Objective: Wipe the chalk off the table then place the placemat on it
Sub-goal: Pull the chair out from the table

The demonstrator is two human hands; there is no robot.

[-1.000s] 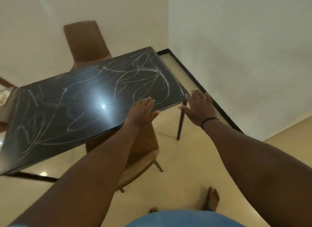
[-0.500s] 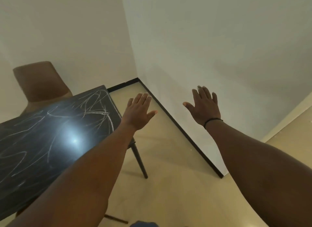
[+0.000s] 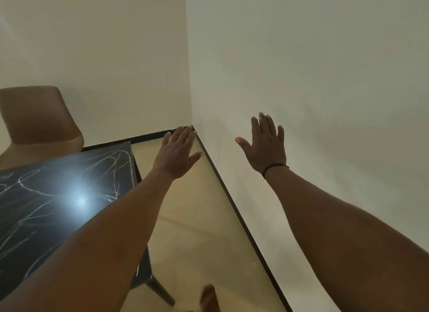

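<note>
Chalk-scribbled table (image 3: pixel 58 195), left hand (image 3: pixel 176 156) and right hand (image 3: pixel 267 149) both flat, holding nothing

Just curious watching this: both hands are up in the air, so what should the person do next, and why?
Probably turn to find a cloth: the table is covered in chalk scribbles, yet the left hand and right hand are spread open and hold nothing. No cloth or placemat shows here.
</note>
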